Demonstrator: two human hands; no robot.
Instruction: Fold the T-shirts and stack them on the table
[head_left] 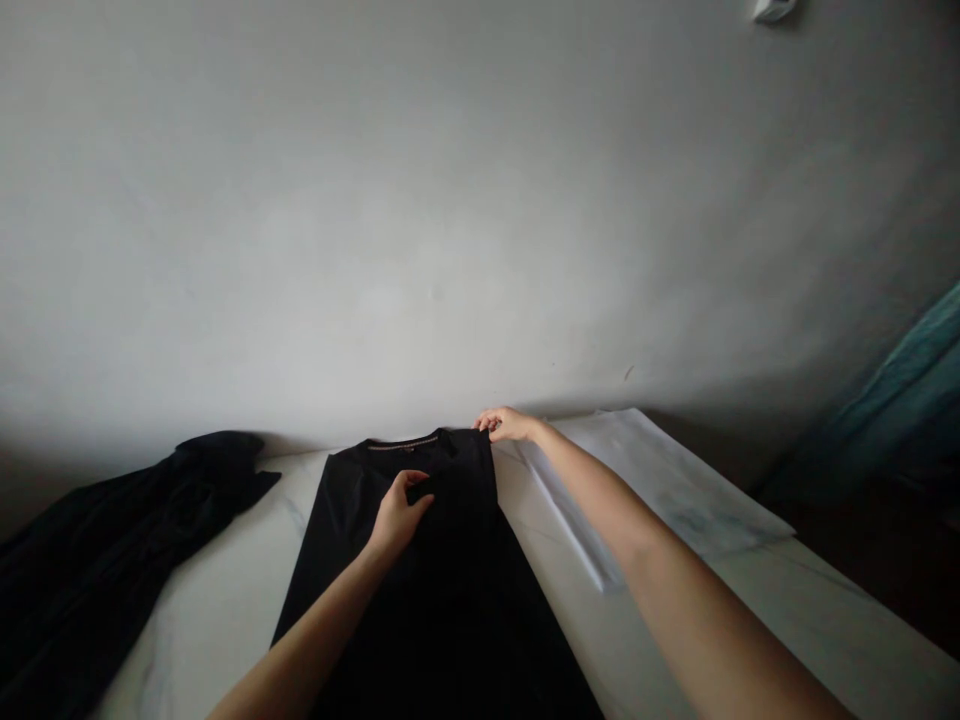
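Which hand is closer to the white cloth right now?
Right. The right hand is at the black shirt's top corner, just left of the white cloth; the left hand is farther left, over the shirt's upper middle.

Left hand [397, 515] lower, fingers [412, 476] loosely curled; right hand [513, 424] farther forward, fingers pinched.

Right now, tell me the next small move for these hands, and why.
Probably straighten the top right corner of the black shirt: the right hand appears to pinch that corner, while the left hand, below the neckline, could steady the cloth.
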